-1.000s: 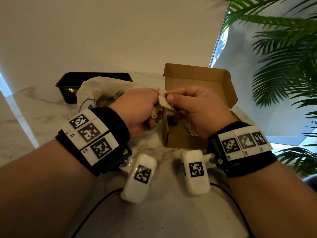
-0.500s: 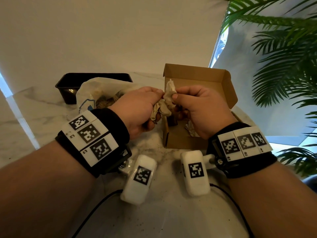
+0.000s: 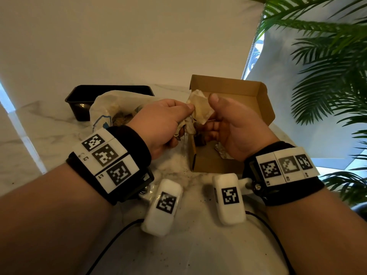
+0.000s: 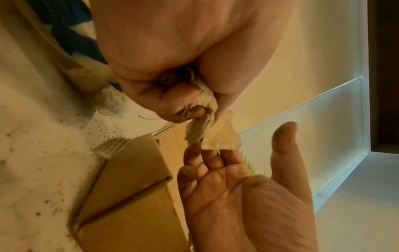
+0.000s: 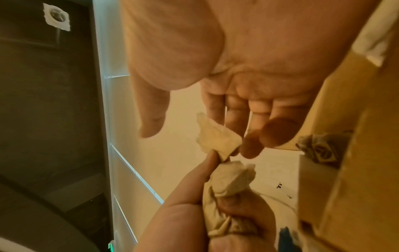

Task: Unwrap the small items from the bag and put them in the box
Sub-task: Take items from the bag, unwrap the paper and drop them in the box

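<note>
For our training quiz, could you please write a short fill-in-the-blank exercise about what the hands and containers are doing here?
1. The crumpled beige paper wrapper is gripped by the ____ hand.
2. The right hand, palm showing and fingers relaxed, is ____.
3. The brown cardboard box has its lid ____.
4. The black plastic tray stands behind the white plastic ____.

Missing words: left; open; open; bag

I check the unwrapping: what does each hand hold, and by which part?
The left hand grips the paper wrapper by its crumpled lower part. The right hand holds nothing.
</note>
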The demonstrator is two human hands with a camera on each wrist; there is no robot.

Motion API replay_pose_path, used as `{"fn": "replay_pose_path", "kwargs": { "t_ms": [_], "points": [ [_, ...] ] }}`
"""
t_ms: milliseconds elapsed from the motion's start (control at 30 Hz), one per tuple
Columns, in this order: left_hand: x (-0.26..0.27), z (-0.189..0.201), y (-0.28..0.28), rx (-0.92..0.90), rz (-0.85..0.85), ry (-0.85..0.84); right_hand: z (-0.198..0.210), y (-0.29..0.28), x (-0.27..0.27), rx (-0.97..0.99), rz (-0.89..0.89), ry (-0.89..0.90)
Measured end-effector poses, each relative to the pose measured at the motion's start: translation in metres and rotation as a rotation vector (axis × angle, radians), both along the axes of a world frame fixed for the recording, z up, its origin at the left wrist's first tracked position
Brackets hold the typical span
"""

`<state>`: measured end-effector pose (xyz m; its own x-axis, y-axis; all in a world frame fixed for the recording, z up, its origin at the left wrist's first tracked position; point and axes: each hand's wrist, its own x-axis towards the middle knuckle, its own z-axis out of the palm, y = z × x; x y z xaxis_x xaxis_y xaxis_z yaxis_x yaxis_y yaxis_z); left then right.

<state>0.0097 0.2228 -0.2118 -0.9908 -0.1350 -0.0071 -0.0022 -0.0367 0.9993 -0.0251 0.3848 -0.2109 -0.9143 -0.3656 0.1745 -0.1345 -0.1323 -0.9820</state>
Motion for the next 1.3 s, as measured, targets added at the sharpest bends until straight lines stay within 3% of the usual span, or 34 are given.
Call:
{"fn": "replay_pose_path", "kwargs": {
  "t_ms": [133,333,700,900,1000,1067,1100,1167,1300],
  "points": [
    [-0.002,-0.001,-0.001,-0.049,-0.019,0.007,0.004,0.008,-0.001,0.171,-0.024,0.081],
    [-0.002,-0.003,0.001,-0.032,-0.057,-0.028,0.026,0.040,0.001,0.442,-0.233,0.137],
    [-0.003,-0.002,-0.002,0.051,-0.014,-0.030,0.038,0.063,0.004,0.992,-0.126,-0.118],
    [0.002,0.003,-0.002,0.129,-0.023,-0.048,0.053,0.049,0.010,1.322,-0.177,0.032],
    [0.004,0.006,-0.002,0.168,-0.028,-0.050,0.062,0.044,0.015,1.420,-0.249,0.237],
    [0.005,0.007,-0.001,0.187,-0.042,-0.035,0.064,0.038,0.016,1.327,-0.309,0.392],
    [0.006,0.008,-0.001,0.196,-0.050,-0.022,0.064,0.034,0.016,1.217,-0.322,0.386],
    [0.008,0.009,-0.001,0.224,-0.074,0.009,0.058,0.023,0.014,0.939,-0.268,0.219],
    [0.008,0.010,-0.001,0.264,-0.100,0.058,0.038,0.003,0.012,0.360,0.056,-0.283]
  ]
}}
